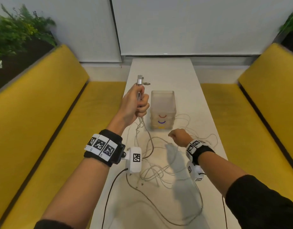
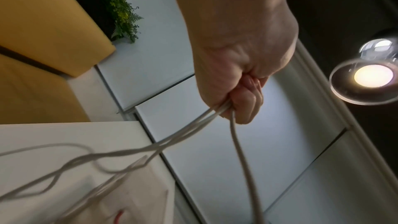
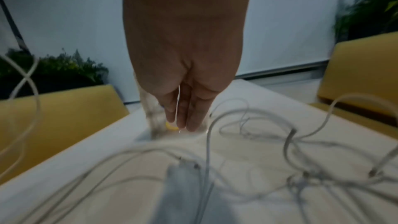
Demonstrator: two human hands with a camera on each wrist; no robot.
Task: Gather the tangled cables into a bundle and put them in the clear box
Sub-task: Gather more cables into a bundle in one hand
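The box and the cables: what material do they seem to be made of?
The box: probably clear plastic, a little frosted; the table shows through its walls. The cables: thin cords with what looks like a pale matte rubber or plastic jacket, limp enough to lie in loose loops; the plug ends above the left hand glint like metal.

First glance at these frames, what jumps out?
The raised left hand stands out first: it grips several white cables in a fist, plug ends sticking up above it, left of the clear box. The rest of the cables sprawl in loose loops over the white table, in front of and to the right of the box. The right hand hovers low over them near the box, fingers straight in the wrist view.
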